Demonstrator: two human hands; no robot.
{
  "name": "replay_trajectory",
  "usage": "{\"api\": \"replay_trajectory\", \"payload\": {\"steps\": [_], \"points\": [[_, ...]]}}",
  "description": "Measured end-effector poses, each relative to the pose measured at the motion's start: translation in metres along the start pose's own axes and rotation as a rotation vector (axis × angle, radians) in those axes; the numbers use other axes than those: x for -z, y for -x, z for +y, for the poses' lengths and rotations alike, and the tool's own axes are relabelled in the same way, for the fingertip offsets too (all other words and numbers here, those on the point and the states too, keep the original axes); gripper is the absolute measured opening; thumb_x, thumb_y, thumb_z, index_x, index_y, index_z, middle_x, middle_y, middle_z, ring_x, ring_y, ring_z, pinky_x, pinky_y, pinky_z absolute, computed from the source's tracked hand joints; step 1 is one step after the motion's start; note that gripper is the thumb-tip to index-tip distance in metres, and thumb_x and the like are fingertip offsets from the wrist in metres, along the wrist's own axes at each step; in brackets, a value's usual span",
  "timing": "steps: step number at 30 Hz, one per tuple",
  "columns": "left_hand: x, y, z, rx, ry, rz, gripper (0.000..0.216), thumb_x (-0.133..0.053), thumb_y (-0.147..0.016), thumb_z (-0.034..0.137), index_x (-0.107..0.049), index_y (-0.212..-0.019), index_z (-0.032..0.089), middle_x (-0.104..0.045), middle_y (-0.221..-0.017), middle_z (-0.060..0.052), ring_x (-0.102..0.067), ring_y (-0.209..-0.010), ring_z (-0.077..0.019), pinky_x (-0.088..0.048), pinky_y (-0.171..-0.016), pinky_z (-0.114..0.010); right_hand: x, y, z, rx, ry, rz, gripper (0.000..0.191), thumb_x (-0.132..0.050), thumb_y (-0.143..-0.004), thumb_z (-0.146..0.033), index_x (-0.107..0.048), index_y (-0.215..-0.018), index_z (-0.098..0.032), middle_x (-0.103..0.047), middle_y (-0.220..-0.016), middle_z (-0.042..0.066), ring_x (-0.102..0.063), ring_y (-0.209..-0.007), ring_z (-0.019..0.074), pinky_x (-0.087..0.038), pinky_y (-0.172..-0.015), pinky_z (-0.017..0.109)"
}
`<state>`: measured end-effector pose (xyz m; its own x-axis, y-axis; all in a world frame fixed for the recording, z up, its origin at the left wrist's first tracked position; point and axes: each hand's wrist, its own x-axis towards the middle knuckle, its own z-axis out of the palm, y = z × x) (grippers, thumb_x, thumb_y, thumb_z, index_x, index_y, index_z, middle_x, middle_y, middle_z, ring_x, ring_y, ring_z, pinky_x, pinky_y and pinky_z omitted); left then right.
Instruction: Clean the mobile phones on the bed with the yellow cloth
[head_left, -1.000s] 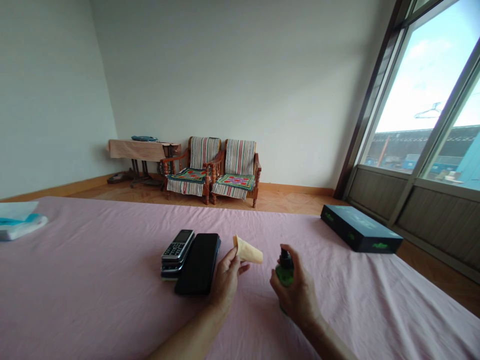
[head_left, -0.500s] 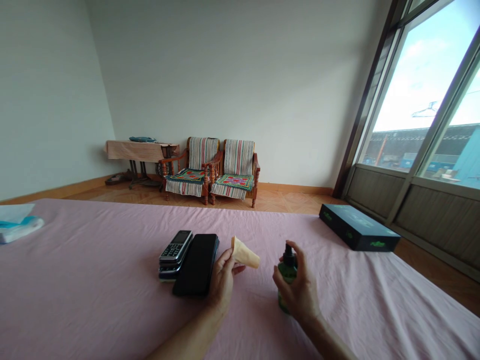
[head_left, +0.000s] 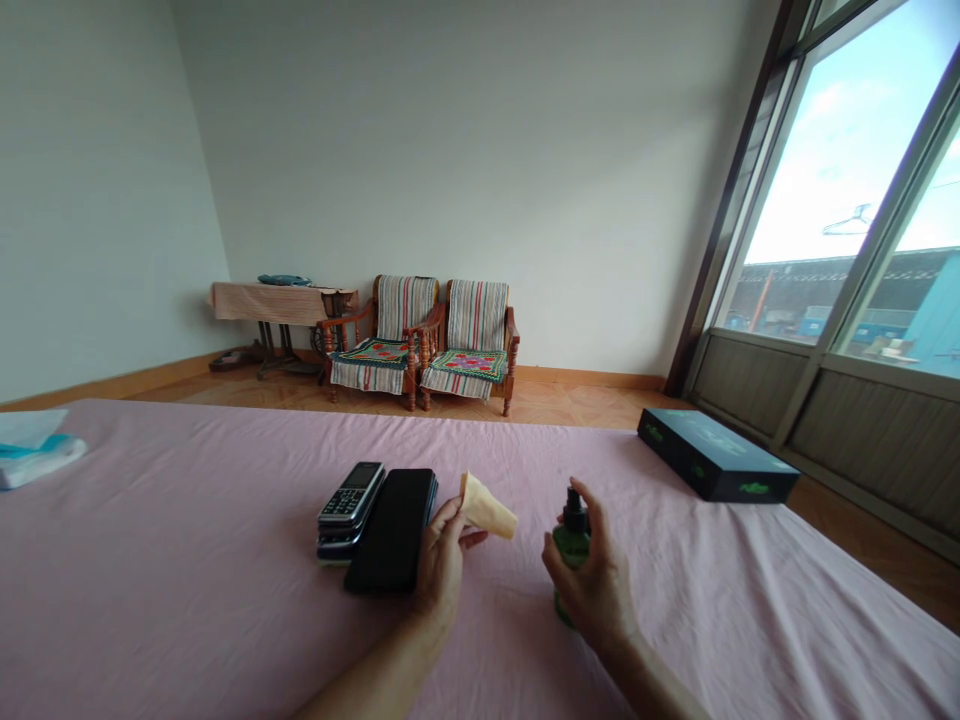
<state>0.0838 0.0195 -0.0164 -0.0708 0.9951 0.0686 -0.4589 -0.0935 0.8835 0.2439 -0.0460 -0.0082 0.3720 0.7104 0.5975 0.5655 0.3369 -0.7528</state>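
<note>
Head view: over a pink sheet (head_left: 187, 520), the left hand (head_left: 439, 562) pinches a rolled, pale yellow cloth (head_left: 489, 508) between thumb and fingers, near the middle of the scene. To its right, the right hand (head_left: 601, 575) is wrapped around a green spray bottle (head_left: 571, 547), index finger on the black pump top. Just left of the left hand lies a flat black phone (head_left: 391, 535), beside a stacked keypad phone (head_left: 352, 497). A black box (head_left: 712, 455) sits far right; two wooden armchairs (head_left: 466, 362) stand at the far wall.
</note>
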Motion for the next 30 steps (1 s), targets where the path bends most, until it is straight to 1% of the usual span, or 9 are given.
{"api": "replay_trajectory", "payload": {"steps": [4,9,13,16,19,23,26,30], "points": [[0.0006,-0.0003,0.0005,-0.015,0.003,-0.01,0.038,-0.068,-0.069,0.038,-0.071,-0.096,0.011,-0.07,-0.09,-0.01,-0.068,-0.081,-0.0249,-0.058,-0.068,-0.033,0.001,-0.0018,0.0015,-0.03,0.001,0.031,0.058,-0.057,-0.078,-0.028,-0.037,-0.132,-0.022,-0.063,-0.091,0.004,-0.064,-0.076,0.0173,-0.053,-0.072,0.031],[0.002,-0.0014,0.0002,-0.032,0.008,-0.014,0.038,-0.066,-0.069,0.038,-0.07,-0.095,0.012,-0.069,-0.091,-0.009,-0.067,-0.087,-0.027,-0.058,-0.067,-0.034,0.0013,-0.0034,-0.0045,-0.031,-0.002,0.012,0.053,-0.057,-0.076,-0.027,-0.04,-0.126,-0.021,-0.063,-0.085,0.003,-0.064,-0.072,0.0168,-0.053,-0.067,0.028],[0.0026,-0.002,-0.0009,-0.036,0.009,-0.022,0.036,-0.066,-0.07,0.038,-0.071,-0.094,0.013,-0.07,-0.089,-0.008,-0.067,-0.086,-0.0263,-0.058,-0.067,-0.033,0.0004,-0.0022,-0.0061,-0.036,0.017,0.007,0.051,-0.057,-0.075,-0.027,-0.042,-0.123,-0.021,-0.064,-0.083,0.002,-0.064,-0.069,0.0167,-0.053,-0.062,0.027],[0.0028,-0.0023,-0.0015,-0.039,0.012,-0.028,0.035,-0.066,-0.07,0.038,-0.071,-0.093,0.013,-0.07,-0.089,-0.008,-0.067,-0.086,-0.0265,-0.057,-0.067,-0.033,0.0004,-0.0014,-0.0048,-0.02,0.016,-0.014,0.053,-0.056,-0.077,-0.027,-0.04,-0.127,-0.021,-0.063,-0.082,0.002,-0.064,-0.07,0.0169,-0.053,-0.063,0.027],[0.0032,-0.0027,-0.0016,-0.036,0.016,-0.033,0.035,-0.066,-0.07,0.038,-0.071,-0.093,0.012,-0.07,-0.089,-0.008,-0.067,-0.087,-0.027,-0.057,-0.067,-0.033,0.0015,-0.0011,-0.0027,-0.027,0.012,-0.015,0.058,-0.055,-0.079,-0.028,-0.035,-0.133,-0.021,-0.063,-0.087,0.003,-0.064,-0.074,0.0167,-0.053,-0.069,0.029],[0.0029,-0.0032,-0.0016,-0.032,0.036,-0.041,0.038,-0.066,-0.071,0.037,-0.069,-0.098,0.01,-0.07,-0.091,-0.01,-0.068,-0.082,-0.0245,-0.057,-0.068,-0.034,0.0022,-0.0013,-0.0007,-0.045,0.015,0.021,0.059,-0.056,-0.078,-0.029,-0.035,-0.133,-0.023,-0.063,-0.093,0.004,-0.064,-0.078,0.0172,-0.053,-0.074,0.031],[0.0021,-0.0033,-0.0015,-0.034,0.059,-0.043,0.042,-0.065,-0.073,0.038,-0.067,-0.104,0.01,-0.07,-0.095,-0.01,-0.068,-0.082,-0.0235,-0.057,-0.072,-0.035,0.001,-0.0017,-0.0023,-0.052,0.008,-0.013,0.057,-0.057,-0.077,-0.028,-0.037,-0.13,-0.022,-0.063,-0.088,0.003,-0.064,-0.075,0.0172,-0.053,-0.071,0.03],[0.0015,-0.0027,-0.0014,-0.035,0.075,-0.047,0.043,-0.066,-0.073,0.039,-0.066,-0.107,0.011,-0.07,-0.094,-0.01,-0.068,-0.082,-0.0233,-0.057,-0.074,-0.036,-0.0006,-0.0027,-0.0059,-0.065,0.014,-0.037,0.056,-0.056,-0.076,-0.026,-0.039,-0.128,-0.022,-0.063,-0.085,0.002,-0.063,-0.072,0.0172,-0.053,-0.068,0.029]]}}
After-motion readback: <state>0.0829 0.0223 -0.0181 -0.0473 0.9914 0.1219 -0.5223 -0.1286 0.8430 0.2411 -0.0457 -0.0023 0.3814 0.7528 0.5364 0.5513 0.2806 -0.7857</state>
